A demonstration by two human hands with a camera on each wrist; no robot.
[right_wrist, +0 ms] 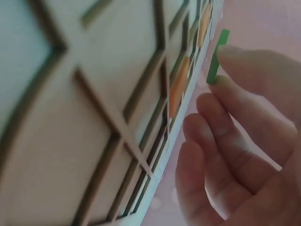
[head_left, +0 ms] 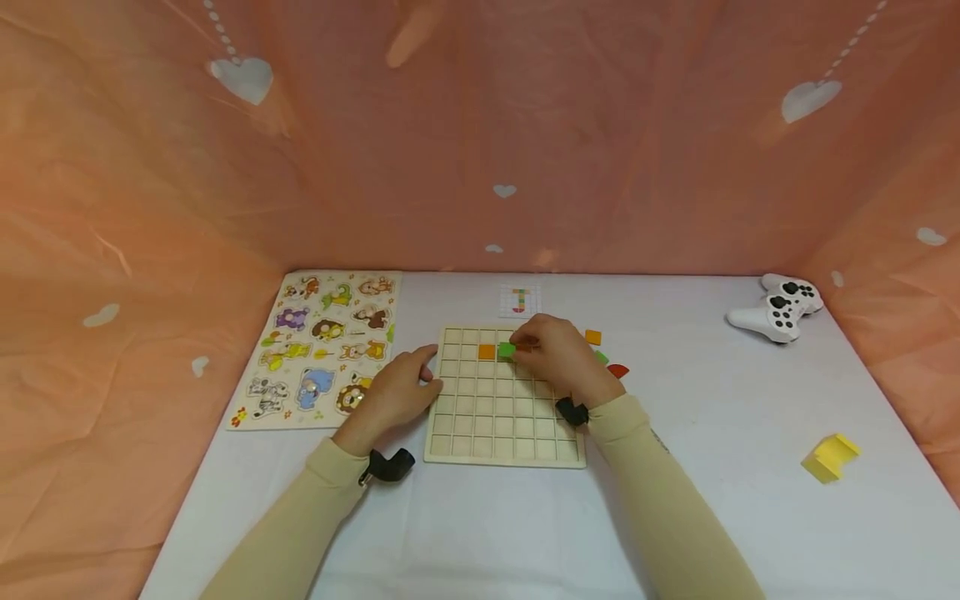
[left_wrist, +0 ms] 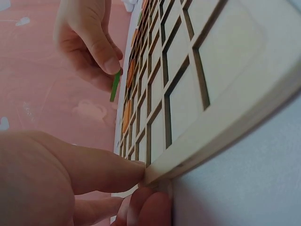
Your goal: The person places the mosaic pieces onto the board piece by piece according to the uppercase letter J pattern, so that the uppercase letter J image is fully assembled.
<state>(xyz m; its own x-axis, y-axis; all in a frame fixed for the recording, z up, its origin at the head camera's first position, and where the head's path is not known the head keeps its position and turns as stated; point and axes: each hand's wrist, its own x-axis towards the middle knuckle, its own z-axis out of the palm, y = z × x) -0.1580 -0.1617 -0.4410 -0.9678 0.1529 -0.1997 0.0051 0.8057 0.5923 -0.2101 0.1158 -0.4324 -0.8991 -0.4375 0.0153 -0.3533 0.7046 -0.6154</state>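
A wooden grid board (head_left: 483, 408) with square cells lies on the table. My right hand (head_left: 562, 358) pinches a green square tile (head_left: 507, 350) between thumb and fingertips above the board's far rows. In the right wrist view the green tile (right_wrist: 218, 56) stands clear of the cells. One orange tile (head_left: 487, 352) sits in the grid just left of the green one; a second orange tile (right_wrist: 178, 89) shows in the board in the right wrist view. My left hand (head_left: 397, 387) holds the board's left edge, the thumb (left_wrist: 117, 172) at the rim and the other fingers curled beside it.
Beyond the board lies a small pattern card (head_left: 520, 301). To its right are loose pieces: an orange tile (head_left: 593, 337), a green one (head_left: 602, 357) and a red piece (head_left: 618, 371). An animal puzzle board (head_left: 315, 350), a white game controller (head_left: 780, 308) and a yellow block (head_left: 830, 457) lie farther out.
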